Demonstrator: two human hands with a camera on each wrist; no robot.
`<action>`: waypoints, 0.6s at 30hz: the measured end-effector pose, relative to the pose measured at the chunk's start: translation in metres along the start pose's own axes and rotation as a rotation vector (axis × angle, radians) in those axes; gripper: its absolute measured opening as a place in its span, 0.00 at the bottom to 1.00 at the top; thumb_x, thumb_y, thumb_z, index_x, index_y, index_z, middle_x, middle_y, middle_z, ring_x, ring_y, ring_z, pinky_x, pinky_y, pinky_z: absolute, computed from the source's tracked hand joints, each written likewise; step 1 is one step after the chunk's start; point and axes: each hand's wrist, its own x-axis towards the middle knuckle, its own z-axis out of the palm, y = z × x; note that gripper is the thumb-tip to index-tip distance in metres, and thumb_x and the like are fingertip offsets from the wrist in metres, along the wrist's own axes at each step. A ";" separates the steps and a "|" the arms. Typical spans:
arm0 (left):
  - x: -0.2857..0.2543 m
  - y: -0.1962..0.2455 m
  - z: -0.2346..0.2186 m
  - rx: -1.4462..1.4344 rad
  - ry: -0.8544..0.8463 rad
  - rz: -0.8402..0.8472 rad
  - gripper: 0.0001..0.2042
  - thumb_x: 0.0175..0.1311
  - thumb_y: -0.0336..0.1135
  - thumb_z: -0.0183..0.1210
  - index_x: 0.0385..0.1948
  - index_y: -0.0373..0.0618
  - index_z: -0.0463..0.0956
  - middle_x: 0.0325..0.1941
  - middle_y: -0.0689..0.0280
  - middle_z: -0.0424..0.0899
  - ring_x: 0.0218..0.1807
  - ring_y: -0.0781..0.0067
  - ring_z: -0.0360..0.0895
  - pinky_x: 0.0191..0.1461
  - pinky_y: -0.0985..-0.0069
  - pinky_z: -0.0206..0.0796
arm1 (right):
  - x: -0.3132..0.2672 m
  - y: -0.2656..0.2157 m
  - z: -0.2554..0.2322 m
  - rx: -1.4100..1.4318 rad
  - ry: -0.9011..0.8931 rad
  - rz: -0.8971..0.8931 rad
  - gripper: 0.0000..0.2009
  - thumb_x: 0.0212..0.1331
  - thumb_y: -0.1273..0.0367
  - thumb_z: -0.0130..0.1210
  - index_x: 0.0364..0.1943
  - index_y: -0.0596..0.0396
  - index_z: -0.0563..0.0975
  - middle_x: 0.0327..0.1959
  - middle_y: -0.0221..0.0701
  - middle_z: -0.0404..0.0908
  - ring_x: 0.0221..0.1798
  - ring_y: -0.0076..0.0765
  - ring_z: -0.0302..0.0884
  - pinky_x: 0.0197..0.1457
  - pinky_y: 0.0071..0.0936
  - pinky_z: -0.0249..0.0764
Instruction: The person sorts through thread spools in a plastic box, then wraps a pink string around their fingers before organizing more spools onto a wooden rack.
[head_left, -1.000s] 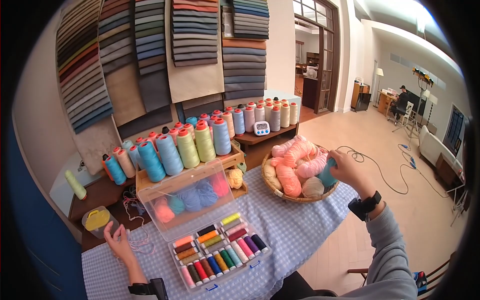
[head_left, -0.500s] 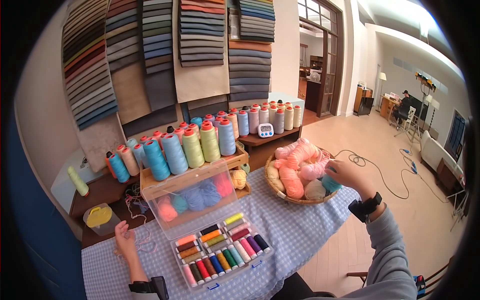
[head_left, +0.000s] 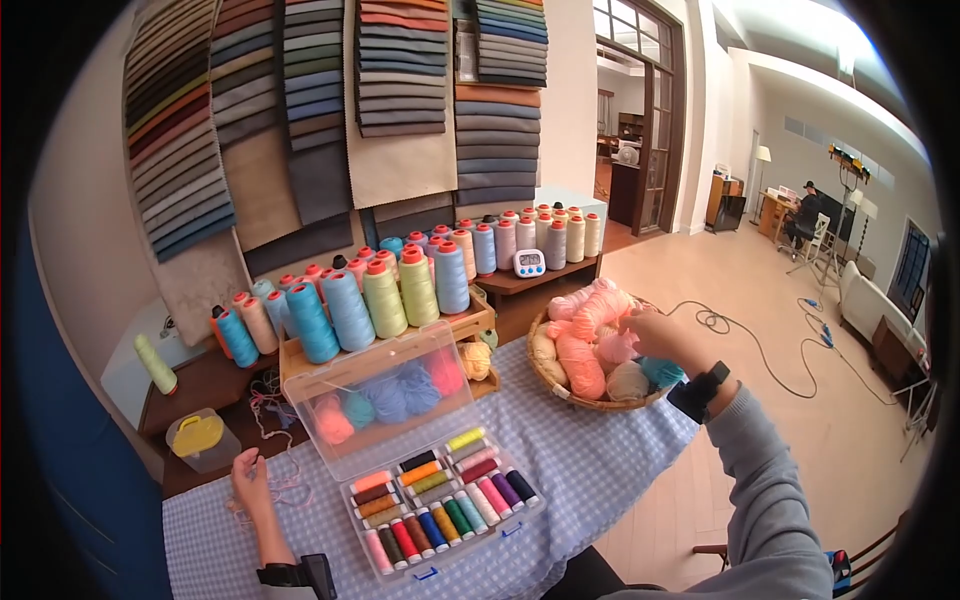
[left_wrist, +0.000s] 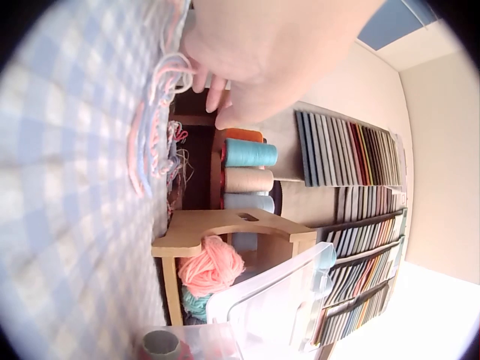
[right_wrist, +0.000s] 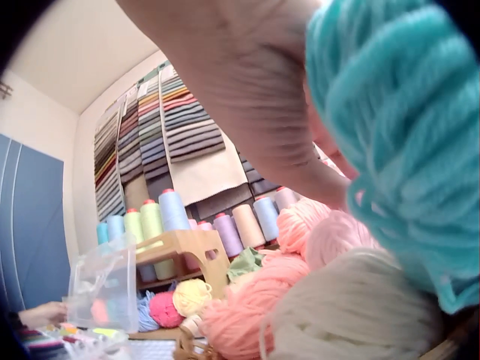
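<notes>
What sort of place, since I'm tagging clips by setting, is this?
Probably a sewing or yarn-craft workroom: fabric samples hang on the wall, cones of thread stand close together, and a basket holds yarn.

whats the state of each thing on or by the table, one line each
Thread box: open, lid raised
Spools: slotted in rows
Basket: full, no lid
Turquoise yarn: wound, in the basket
Checked cloth: spread, creased
Loose strands: tangled on the cloth
Timer: on, digits showing
Clear tub: yellow lid on
</notes>
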 end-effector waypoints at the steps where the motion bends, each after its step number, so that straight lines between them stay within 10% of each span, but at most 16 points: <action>1: 0.000 -0.001 0.000 -0.043 -0.010 0.001 0.07 0.54 0.27 0.56 0.36 0.41 0.74 0.37 0.64 0.77 0.40 0.72 0.72 0.47 0.76 0.63 | 0.004 0.003 0.007 -0.001 0.000 -0.001 0.11 0.44 0.74 0.53 0.36 0.55 0.74 0.38 0.38 0.76 0.40 0.44 0.73 0.43 0.36 0.68; 8: 0.001 -0.002 0.000 -0.179 -0.026 -0.004 0.08 0.56 0.27 0.55 0.37 0.40 0.73 0.38 0.65 0.77 0.40 0.74 0.72 0.48 0.78 0.63 | 0.022 0.005 -0.007 0.082 0.414 0.116 0.03 0.43 0.75 0.51 0.17 0.56 0.74 0.17 0.37 0.74 0.22 0.41 0.73 0.25 0.30 0.68; 12: 0.004 -0.008 -0.002 -0.156 0.020 -0.006 0.08 0.56 0.27 0.54 0.38 0.40 0.73 0.39 0.65 0.77 0.40 0.75 0.72 0.47 0.78 0.63 | 0.031 0.005 -0.058 0.483 0.726 0.046 0.04 0.50 0.75 0.54 0.22 0.57 0.74 0.20 0.28 0.77 0.25 0.21 0.74 0.27 0.17 0.67; 18: 0.002 0.010 -0.003 -0.118 0.035 -0.013 0.08 0.59 0.28 0.52 0.39 0.41 0.73 0.39 0.66 0.77 0.40 0.76 0.72 0.47 0.80 0.62 | 0.016 -0.053 -0.114 0.908 0.659 -0.025 0.04 0.57 0.72 0.52 0.29 0.59 0.73 0.24 0.27 0.79 0.30 0.17 0.76 0.31 0.13 0.68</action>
